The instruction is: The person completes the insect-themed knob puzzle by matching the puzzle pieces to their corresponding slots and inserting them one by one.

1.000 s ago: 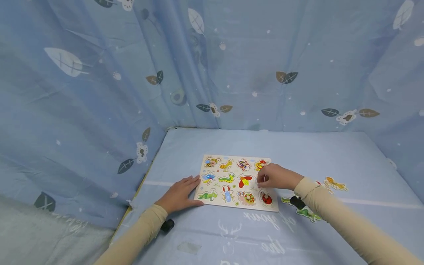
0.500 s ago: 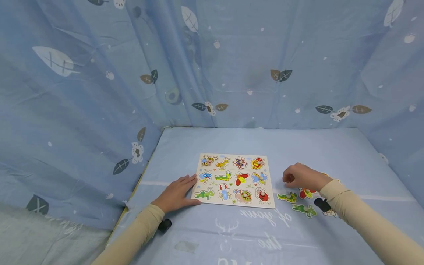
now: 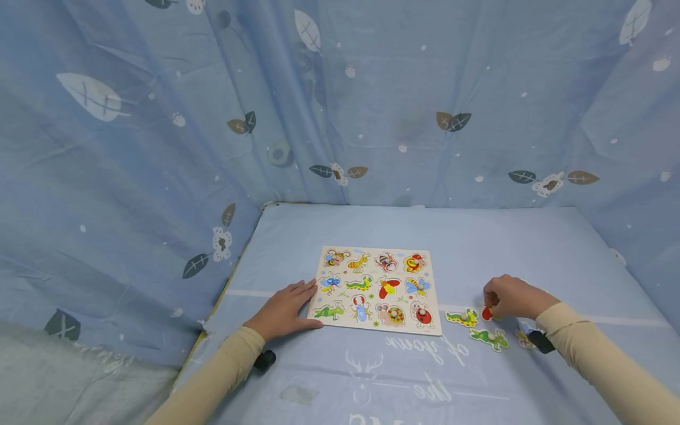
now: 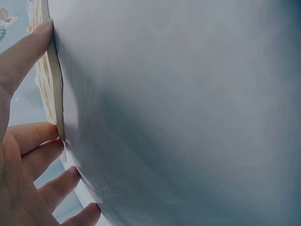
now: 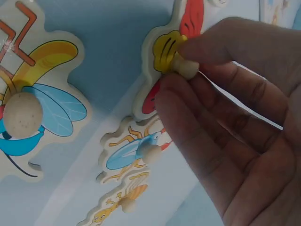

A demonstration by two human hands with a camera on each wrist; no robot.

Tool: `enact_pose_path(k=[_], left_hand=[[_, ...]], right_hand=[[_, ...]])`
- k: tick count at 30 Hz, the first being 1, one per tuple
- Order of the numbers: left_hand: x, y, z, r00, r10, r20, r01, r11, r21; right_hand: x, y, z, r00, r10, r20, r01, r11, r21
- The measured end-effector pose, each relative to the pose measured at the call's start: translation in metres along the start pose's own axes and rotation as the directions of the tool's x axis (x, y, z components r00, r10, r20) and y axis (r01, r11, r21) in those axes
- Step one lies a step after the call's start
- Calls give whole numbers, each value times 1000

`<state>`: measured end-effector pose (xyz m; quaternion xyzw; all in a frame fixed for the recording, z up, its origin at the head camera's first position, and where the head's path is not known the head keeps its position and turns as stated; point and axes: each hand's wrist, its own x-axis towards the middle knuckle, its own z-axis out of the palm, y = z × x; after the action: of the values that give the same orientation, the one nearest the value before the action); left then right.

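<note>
My left hand (image 3: 287, 311) rests at the left edge of a wooden peg-puzzle board (image 3: 347, 323) with insect pictures. In the left wrist view its thumb (image 4: 35, 42) and fingers touch the board's side, spread and relaxed. Right of the board, my right hand (image 3: 514, 297) is over a group of loose puzzle pieces. Seen from the right wrist, thumb and fingers pinch the wooden knob (image 5: 187, 69) of a red-winged insect puzzle piece (image 5: 163, 54) with a yellow body. Part of that piece is hidden behind the thumb.
A caterpillar piece (image 3: 463, 317) and a green grasshopper piece (image 3: 490, 338) lie between the board and the right hand. In the right wrist view, a blue-winged piece (image 5: 51, 108), a blue beetle piece (image 5: 127, 153) and an orange-yellow insect piece (image 5: 110, 209) lie nearby. Curtains (image 3: 398, 118) hang behind the table.
My right hand has left the board's right side, where a blue-winged insect now shows, and moved right to the loose pieces, taking hold of the red-winged one's knob. The left hand stays at the board.
</note>
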<state>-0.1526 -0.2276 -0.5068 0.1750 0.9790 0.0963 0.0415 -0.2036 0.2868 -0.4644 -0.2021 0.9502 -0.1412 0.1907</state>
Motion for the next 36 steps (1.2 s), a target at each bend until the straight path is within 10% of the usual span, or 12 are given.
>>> enact_pose_path(k=[18,36], left_hand=[[0,2,-3,1000,16,-4,-16,1000,15],[-1,2,-2,1000,8,-7,-8,1000,1]], right_hand=[[26,-8,-9,1000,-8,12,8,1000,-25],[112,-119,-8,970,-242,36,244,966,-81]])
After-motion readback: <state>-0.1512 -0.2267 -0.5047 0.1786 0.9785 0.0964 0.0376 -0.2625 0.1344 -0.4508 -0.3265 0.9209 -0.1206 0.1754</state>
